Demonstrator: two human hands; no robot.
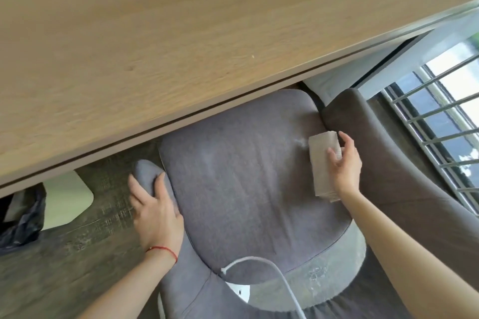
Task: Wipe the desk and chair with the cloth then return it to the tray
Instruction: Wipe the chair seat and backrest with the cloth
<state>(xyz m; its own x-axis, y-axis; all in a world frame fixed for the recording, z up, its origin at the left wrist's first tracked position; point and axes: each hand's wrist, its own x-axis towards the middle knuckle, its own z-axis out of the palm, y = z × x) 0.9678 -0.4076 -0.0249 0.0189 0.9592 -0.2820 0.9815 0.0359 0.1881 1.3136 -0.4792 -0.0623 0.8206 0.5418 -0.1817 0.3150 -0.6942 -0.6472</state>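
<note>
A grey upholstered chair sits half under the wooden desk. A folded beige cloth lies flat on the right side of the seat. My right hand presses on it with fingers spread over its right edge. My left hand, with a red string at the wrist, grips the chair's left armrest. The chair's right armrest rises just beyond the cloth. No tray is in view.
A white cable hangs over the seat's near edge. A white bin with a dark liner stands on the dark floor under the desk at left. A barred window is at the right.
</note>
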